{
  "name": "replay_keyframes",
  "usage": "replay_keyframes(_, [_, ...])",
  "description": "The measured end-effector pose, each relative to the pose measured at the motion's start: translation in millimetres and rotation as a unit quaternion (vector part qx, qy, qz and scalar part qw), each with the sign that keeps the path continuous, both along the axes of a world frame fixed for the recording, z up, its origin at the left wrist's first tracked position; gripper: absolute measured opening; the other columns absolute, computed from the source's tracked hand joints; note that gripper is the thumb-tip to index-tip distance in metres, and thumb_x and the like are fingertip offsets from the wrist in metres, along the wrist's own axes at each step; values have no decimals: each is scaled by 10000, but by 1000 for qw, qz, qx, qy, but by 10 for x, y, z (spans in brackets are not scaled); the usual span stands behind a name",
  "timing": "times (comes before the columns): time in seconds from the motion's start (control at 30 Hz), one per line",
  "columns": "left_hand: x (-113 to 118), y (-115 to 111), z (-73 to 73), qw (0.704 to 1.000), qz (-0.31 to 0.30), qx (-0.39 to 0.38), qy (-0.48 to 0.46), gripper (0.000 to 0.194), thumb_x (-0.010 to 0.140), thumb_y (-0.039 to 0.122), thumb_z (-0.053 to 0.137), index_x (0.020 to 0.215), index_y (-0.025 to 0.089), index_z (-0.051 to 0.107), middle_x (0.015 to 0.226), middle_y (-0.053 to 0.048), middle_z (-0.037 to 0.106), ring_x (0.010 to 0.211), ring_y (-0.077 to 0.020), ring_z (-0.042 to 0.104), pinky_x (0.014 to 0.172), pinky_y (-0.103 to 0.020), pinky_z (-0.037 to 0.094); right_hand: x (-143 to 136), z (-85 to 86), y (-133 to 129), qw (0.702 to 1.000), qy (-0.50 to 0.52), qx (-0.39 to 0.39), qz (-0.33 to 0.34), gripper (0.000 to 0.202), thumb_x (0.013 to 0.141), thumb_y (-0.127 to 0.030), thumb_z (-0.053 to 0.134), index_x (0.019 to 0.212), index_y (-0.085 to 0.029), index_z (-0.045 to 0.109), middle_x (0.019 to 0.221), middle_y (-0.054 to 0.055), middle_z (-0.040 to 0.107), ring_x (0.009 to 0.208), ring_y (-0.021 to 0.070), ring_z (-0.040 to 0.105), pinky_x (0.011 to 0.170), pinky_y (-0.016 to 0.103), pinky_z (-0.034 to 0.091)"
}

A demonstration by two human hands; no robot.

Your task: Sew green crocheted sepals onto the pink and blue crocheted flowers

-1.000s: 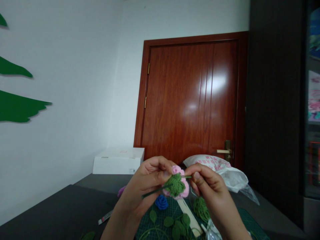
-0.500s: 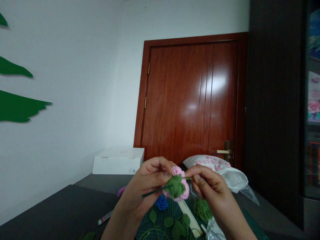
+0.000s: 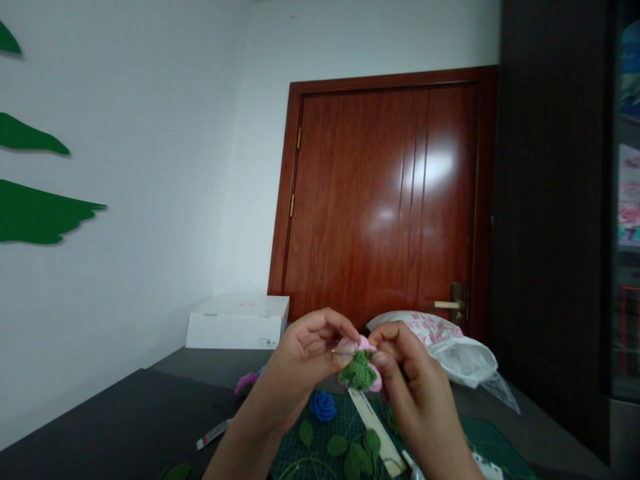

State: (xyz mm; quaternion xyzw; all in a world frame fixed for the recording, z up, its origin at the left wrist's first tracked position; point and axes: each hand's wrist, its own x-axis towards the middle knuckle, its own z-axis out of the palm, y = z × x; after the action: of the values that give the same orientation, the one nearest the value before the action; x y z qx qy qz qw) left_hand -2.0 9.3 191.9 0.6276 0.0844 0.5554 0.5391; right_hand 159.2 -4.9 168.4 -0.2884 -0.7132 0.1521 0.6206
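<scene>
Just above the table, a pink crocheted flower (image 3: 377,381) with a green crocheted back (image 3: 361,373) facing me is held between both hands. My left hand (image 3: 305,350) is closed, pinching the flower's left edge between thumb and fingers. My right hand (image 3: 413,373) is closed at the flower's right edge, its fingertips pressed together against the green part. A thin needle (image 3: 343,352) shows beside my left thumb, running across the top of the green piece; its other end is hidden at my right fingertips.
Below lie a blue crocheted rose (image 3: 323,406), green leaves (image 3: 353,457) and a pale ruler-like strip (image 3: 375,430) on a green cutting mat (image 3: 295,443). A purple flower (image 3: 246,382) is at left. Behind stand a white box (image 3: 235,327) and a white plastic bag (image 3: 463,360).
My right hand has moved left, in against the flower, and the needle now shows by my left thumb. The flower has shifted slightly right; the dark stem-like stick at its left is no longer visible.
</scene>
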Motion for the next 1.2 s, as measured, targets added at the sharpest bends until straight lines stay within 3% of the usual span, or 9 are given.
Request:
replay_keyframes(0.1, [5,8,7,999,30,-1,14,137,766,127,742,885,132,674,833,-43,669,746,-131,614,647,-203,483,12,-4,16,999,-23,28,-34,82,958,-297,525,963,-228,570,634,-33,572,539,132,527,504,221,387])
replay_keyframes(0.23, [-46,22,36,998,69,3,3,189,744,142,756,902,137,654,868,-53,678,751,-140,622,623,-204,481,89,16,75,1000,-17,-23,3,122,933,-322,577,1015,-232,568,708,-19,623,577,138,574,508,218,424])
replay_keyframes(0.4, [-64,24,26,996,86,5,11,176,768,157,742,910,144,639,875,-46,689,763,-139,630,633,-203,480,109,42,69,999,-2,-9,-45,157,919,-314,602,794,-222,584,681,-17,591,595,139,562,540,239,418])
replay_keyframes(0.57, [25,30,-4,993,107,25,33,115,789,149,731,883,146,665,825,-21,665,750,-127,610,643,-202,470,60,40,63,993,-36,40,-101,170,929,-261,585,763,-225,589,688,-13,608,630,159,570,578,268,415])
replay_keyframes(0.73, [96,41,11,981,187,43,39,82,775,148,728,824,157,663,786,-18,664,760,-154,619,706,-255,492,146,99,50,970,-85,156,-168,88,948,-224,571,993,-241,645,997,60,667,971,241,604,835,373,454])
replay_keyframes(0.83, [120,66,-12,980,182,48,59,104,761,107,711,831,161,655,776,-9,656,776,-159,629,736,-269,497,155,123,0,950,-133,211,-187,137,918,-201,629,1037,-262,662,1045,67,649,1020,261,582,883,414,437])
replay_keyframes(0.97, [120,96,-49,978,168,68,104,117,770,89,685,860,156,649,863,-26,653,845,-169,642,786,-283,500,121,122,-6,946,-195,210,-149,89,906,-143,633,905,-233,635,927,46,647,909,234,589,805,382,454])
replay_keyframes(1.1, [105,75,-48,981,124,76,131,148,830,137,647,977,160,645,920,-43,653,860,-174,640,797,-303,512,126,129,53,941,-211,208,-166,111,907,-132,609,851,-228,610,889,42,629,856,230,565,749,370,433])
replay_keyframes(1.2, [131,35,-50,980,135,96,115,219,786,65,636,980,166,634,934,-38,643,897,-177,630,820,-297,509,107,120,69,955,-175,209,-119,152,941,-115,539,843,-225,579,856,31,616,831,207,560,731,344,422])
